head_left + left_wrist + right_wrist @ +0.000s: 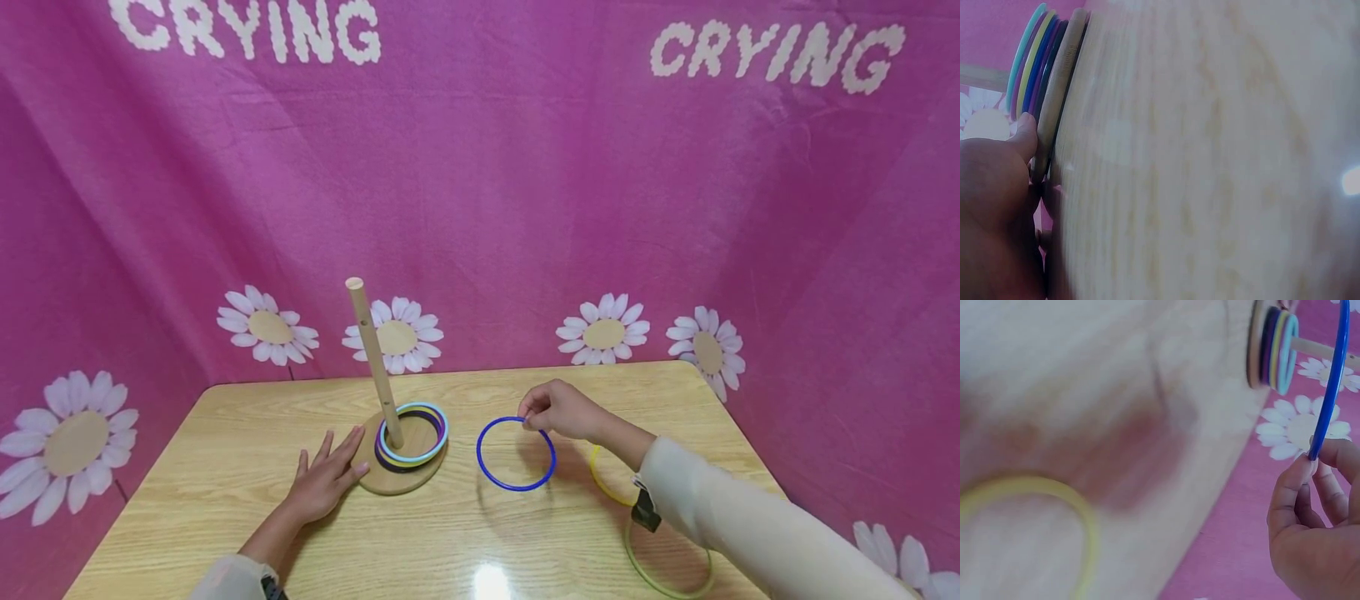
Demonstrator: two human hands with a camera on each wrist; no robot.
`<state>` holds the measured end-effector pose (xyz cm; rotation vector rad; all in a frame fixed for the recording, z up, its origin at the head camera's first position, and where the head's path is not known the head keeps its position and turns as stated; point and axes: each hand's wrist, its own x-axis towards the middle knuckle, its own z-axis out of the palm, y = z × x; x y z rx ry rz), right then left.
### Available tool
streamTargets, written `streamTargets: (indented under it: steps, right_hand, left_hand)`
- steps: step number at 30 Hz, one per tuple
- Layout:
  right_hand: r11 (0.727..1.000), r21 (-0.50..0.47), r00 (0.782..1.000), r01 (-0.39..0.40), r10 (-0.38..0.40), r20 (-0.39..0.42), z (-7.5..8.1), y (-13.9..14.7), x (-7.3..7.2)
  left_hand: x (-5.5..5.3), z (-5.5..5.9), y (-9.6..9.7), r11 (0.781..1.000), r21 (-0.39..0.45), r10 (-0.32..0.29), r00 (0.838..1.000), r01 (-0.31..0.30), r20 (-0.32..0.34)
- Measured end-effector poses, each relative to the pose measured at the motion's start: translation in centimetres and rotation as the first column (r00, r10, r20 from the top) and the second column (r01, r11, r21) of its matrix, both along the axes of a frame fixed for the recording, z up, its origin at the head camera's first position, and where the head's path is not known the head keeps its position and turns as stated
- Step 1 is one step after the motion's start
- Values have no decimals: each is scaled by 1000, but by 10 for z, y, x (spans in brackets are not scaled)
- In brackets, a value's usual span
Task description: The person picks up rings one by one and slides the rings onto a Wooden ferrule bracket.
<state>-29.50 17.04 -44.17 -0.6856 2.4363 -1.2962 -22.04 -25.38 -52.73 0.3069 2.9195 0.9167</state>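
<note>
A blue ring (481, 463) hangs over the table, its upper right edge pinched between the thumb and fingers of my right hand (564, 410). In the right wrist view the same blue ring (1331, 387) rises from the fingertips. My left hand (321, 486) lies with fingers spread at the left edge of the round wooden base (397, 483). From that base stands a wooden peg (375, 358), slightly tilted in view. Several rings are stacked round its foot, a light blue ring (446, 437) on top; the left wrist view shows the stack (1032, 62) beside my thumb.
On the right of the wooden table (450, 550) lie a yellow ring (606, 492) and an olive-green ring (663, 590), both partly covered by the right forearm. A pink cloth (480, 208) with daisies hangs behind and at both sides.
</note>
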Motion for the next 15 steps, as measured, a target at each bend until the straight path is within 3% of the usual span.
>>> streamTargets:
  steps: [15]
  right_hand:
    - [999,-33,994,40,-43,-99,70,-35,-23]
  left_hand:
    - [-1,-1,-1,1000,-13,5,1000,-5,6]
